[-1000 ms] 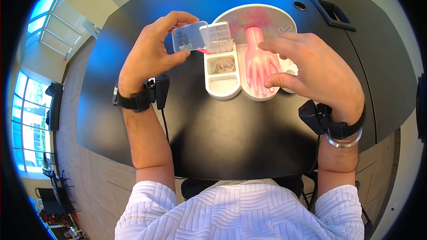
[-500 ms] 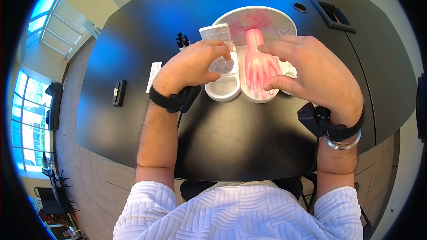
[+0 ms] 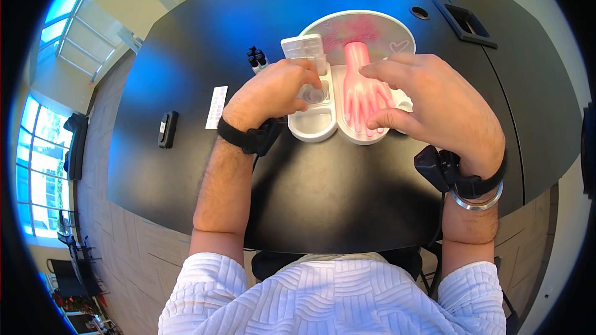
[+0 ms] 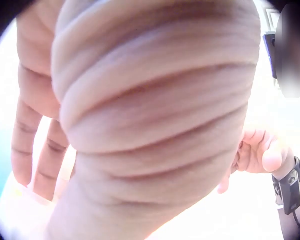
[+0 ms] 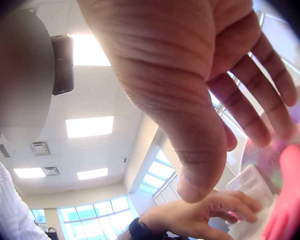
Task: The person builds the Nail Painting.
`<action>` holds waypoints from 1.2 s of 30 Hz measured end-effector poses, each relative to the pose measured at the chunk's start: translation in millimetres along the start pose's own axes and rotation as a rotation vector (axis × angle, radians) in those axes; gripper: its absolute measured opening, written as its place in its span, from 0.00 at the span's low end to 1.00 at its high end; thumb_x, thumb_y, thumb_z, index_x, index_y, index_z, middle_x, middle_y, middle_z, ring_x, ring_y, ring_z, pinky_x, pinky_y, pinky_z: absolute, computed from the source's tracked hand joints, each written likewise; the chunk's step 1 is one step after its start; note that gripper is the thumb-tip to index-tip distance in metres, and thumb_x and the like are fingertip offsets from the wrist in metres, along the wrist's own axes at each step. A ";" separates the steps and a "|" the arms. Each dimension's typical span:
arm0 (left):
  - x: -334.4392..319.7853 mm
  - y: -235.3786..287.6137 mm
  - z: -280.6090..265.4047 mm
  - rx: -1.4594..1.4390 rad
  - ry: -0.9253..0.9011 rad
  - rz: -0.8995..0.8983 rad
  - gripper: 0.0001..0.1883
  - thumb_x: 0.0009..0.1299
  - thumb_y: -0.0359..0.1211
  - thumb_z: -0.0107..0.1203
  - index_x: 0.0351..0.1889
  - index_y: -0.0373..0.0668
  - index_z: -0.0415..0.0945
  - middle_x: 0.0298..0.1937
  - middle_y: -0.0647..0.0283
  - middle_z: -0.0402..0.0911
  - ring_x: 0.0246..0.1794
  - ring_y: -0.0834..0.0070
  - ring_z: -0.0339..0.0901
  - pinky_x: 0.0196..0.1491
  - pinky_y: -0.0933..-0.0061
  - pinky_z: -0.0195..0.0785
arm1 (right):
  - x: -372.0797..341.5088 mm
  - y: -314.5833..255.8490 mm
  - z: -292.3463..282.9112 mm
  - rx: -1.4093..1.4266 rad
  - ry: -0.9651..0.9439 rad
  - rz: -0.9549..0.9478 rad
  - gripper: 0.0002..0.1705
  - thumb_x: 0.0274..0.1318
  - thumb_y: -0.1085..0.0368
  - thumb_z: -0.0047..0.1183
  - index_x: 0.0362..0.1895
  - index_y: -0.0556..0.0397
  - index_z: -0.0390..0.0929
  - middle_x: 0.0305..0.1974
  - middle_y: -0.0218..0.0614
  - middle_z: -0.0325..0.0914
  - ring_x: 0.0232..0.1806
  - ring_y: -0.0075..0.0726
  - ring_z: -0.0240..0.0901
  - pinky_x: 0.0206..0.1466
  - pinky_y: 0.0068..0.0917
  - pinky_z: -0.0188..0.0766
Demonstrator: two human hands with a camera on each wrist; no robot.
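My left hand (image 3: pixel 273 89) is over the left lobe of a white organizer tray (image 3: pixel 313 138). Thumb and fingers curve around a clear plastic box (image 3: pixel 313 92) at the middle compartment, and a pale coil shows through it. Fingers and glare partly hide the box. My right hand (image 3: pixel 437 90) hovers beside a pink practice hand (image 3: pixel 366 96) lying fingers forward on the tray's middle lobe. Its thumb and fingers are spread apart with nothing between them. In the right wrist view, the pink practice hand (image 5: pixel 290 185) appears at the lower right.
Behind the left hand a small case with a raised lid (image 3: pixel 302 46) stands in the back compartment. Dark-capped small bottles (image 3: pixel 256 59), a white printed card (image 3: pixel 216 107) and a black case (image 3: pixel 167 129) lie to the left. A rounded backboard (image 3: pixel 388 34) rises behind.
My left hand has moved right and down from left of the tray to its middle compartment, with the clear box. Bottles, card and black case have come into view. My right hand stays nearly still.
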State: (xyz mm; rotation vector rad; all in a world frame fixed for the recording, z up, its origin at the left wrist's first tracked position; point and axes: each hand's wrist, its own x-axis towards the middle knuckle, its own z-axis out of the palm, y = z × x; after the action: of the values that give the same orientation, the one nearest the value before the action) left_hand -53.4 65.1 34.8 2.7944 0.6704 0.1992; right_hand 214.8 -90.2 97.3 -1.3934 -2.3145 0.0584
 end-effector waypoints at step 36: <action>2.4 -10.6 18.9 0.013 0.179 -0.136 0.17 0.60 0.24 0.72 0.48 0.39 0.86 0.56 0.55 0.89 0.59 0.49 0.85 0.64 0.55 0.79 | -5.7 -9.3 -0.1 0.049 -0.101 0.105 0.33 0.53 0.51 0.79 0.61 0.50 0.86 0.52 0.51 0.88 0.58 0.64 0.84 0.59 0.55 0.81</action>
State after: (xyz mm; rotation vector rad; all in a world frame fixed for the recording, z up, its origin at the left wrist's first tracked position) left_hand -52.2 71.2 13.8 2.7519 0.9032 0.4228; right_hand 209.4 -99.6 97.8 -1.5184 -2.3022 0.2209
